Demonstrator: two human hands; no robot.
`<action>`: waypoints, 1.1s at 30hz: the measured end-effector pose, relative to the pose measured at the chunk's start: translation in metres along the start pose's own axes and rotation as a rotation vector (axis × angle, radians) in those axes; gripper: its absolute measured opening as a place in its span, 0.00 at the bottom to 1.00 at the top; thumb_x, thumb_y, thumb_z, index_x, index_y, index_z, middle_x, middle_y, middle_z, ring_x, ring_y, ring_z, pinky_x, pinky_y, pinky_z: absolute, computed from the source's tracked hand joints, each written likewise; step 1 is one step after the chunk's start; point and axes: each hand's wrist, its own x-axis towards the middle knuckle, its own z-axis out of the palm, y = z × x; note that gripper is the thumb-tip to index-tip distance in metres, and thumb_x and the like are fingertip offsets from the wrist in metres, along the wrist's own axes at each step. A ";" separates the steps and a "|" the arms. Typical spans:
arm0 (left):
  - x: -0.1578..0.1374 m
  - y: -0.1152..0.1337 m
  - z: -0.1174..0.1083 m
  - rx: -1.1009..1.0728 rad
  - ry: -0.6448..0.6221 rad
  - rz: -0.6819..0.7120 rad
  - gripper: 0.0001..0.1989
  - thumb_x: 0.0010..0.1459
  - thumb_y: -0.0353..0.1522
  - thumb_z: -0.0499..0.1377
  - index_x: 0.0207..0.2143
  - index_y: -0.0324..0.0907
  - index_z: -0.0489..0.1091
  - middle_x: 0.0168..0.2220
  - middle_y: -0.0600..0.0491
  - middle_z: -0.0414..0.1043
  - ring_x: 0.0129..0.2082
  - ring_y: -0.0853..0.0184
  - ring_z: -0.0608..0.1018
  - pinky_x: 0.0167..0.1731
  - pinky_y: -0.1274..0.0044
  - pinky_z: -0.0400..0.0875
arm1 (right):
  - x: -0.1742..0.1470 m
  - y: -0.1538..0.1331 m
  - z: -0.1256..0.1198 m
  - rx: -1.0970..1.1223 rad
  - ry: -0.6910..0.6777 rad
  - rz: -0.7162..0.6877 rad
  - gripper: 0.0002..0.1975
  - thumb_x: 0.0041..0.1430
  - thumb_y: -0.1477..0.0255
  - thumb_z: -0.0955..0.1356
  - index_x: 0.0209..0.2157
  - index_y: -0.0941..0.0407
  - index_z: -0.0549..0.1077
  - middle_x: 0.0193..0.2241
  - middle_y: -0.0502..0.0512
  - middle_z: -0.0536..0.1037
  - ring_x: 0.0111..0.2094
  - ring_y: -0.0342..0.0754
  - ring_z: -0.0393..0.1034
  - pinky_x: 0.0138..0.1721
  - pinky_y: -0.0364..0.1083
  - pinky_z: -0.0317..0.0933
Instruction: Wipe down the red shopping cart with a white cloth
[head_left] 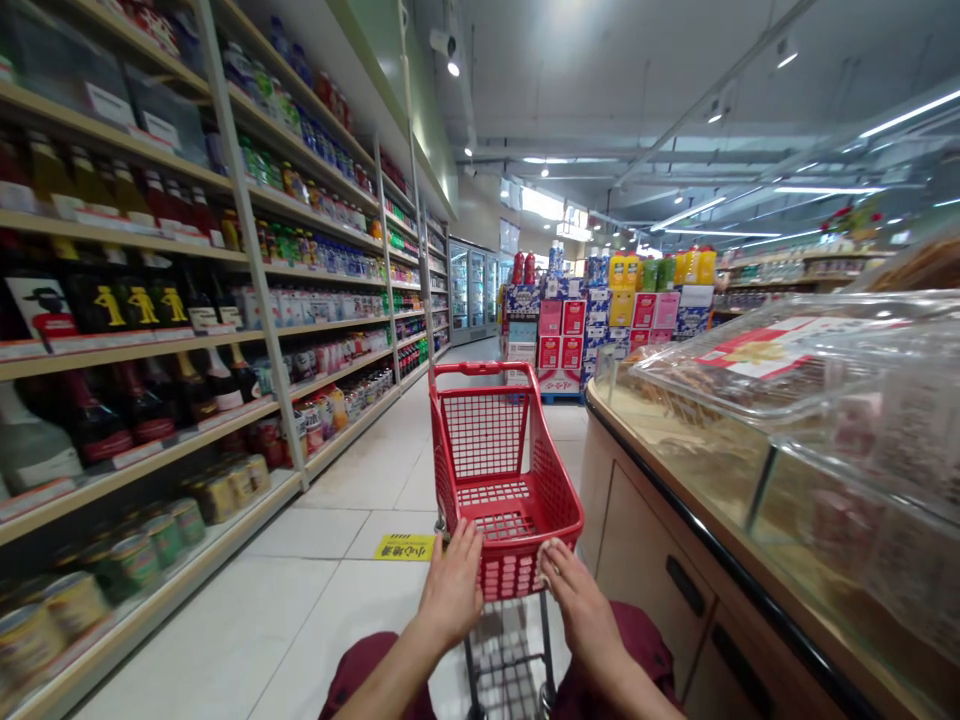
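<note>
A red plastic shopping cart basket [506,495] stands in front of my knees on a dark metal frame. No goods show inside it. My left hand [454,585] lies with outstretched fingers against the near left corner of the basket. At the near right corner, my right hand [577,595] presses a small crumpled white cloth [547,562] to the rim. Its fingers are bent over the cloth, which is partly hidden, and whether it is cloth or tissue I cannot tell.
Shelves of bottles and cans [180,400] line the left side. A wooden counter [660,540] with clear food covers runs close on the right. Stacked drink boxes [562,340] stand ahead. A yellow floor sticker [405,547] lies left of the cart.
</note>
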 end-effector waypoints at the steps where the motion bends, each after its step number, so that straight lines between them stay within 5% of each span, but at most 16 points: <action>1: 0.000 0.002 0.000 -0.012 -0.009 0.014 0.34 0.44 0.31 0.47 0.57 0.37 0.49 0.61 0.51 0.43 0.60 0.64 0.43 0.57 0.62 0.33 | 0.000 0.001 -0.001 0.017 -0.029 0.000 0.18 0.55 0.80 0.58 0.45 0.54 0.69 0.45 0.58 0.71 0.49 0.50 0.62 0.45 0.51 0.64; 4: 0.000 0.009 -0.006 -0.044 -0.035 0.056 0.34 0.44 0.31 0.47 0.56 0.37 0.49 0.59 0.50 0.47 0.60 0.64 0.47 0.58 0.63 0.34 | 0.007 0.004 -0.007 0.087 -0.020 0.047 0.18 0.55 0.78 0.59 0.46 0.53 0.68 0.45 0.57 0.72 0.49 0.49 0.63 0.44 0.49 0.64; 8: -0.001 0.016 -0.017 -0.070 -0.019 0.040 0.30 0.45 0.32 0.47 0.54 0.37 0.54 0.56 0.48 0.56 0.57 0.63 0.55 0.58 0.64 0.35 | 0.039 0.019 -0.019 0.098 0.129 0.164 0.22 0.55 0.79 0.57 0.52 0.54 0.61 0.53 0.57 0.62 0.56 0.50 0.51 0.52 0.55 0.54; 12: -0.004 0.018 -0.019 -0.090 -0.006 0.026 0.31 0.45 0.32 0.47 0.54 0.36 0.55 0.56 0.48 0.56 0.57 0.63 0.54 0.58 0.64 0.34 | 0.058 0.017 -0.005 -0.001 0.068 0.268 0.21 0.53 0.81 0.57 0.48 0.57 0.67 0.50 0.60 0.66 0.53 0.52 0.57 0.49 0.55 0.58; 18: -0.010 0.011 -0.012 -0.041 -0.009 0.026 0.32 0.44 0.32 0.47 0.55 0.37 0.52 0.58 0.49 0.52 0.59 0.63 0.51 0.58 0.64 0.33 | 0.057 -0.026 0.030 0.057 -0.021 0.077 0.21 0.55 0.79 0.58 0.50 0.53 0.64 0.52 0.57 0.64 0.53 0.49 0.58 0.48 0.51 0.59; 25: -0.014 0.010 -0.012 -0.027 0.008 0.021 0.31 0.45 0.31 0.46 0.56 0.37 0.52 0.57 0.49 0.53 0.59 0.63 0.51 0.58 0.64 0.33 | 0.040 0.038 0.002 -0.108 0.044 0.261 0.22 0.54 0.81 0.55 0.48 0.54 0.66 0.50 0.58 0.66 0.54 0.53 0.56 0.49 0.57 0.55; 33: -0.012 0.011 -0.007 0.006 -0.027 0.025 0.32 0.46 0.31 0.46 0.57 0.36 0.49 0.59 0.48 0.47 0.60 0.63 0.48 0.58 0.63 0.33 | 0.043 -0.015 0.028 0.003 0.077 0.087 0.27 0.54 0.83 0.56 0.54 0.51 0.57 0.54 0.55 0.60 0.56 0.49 0.51 0.51 0.53 0.54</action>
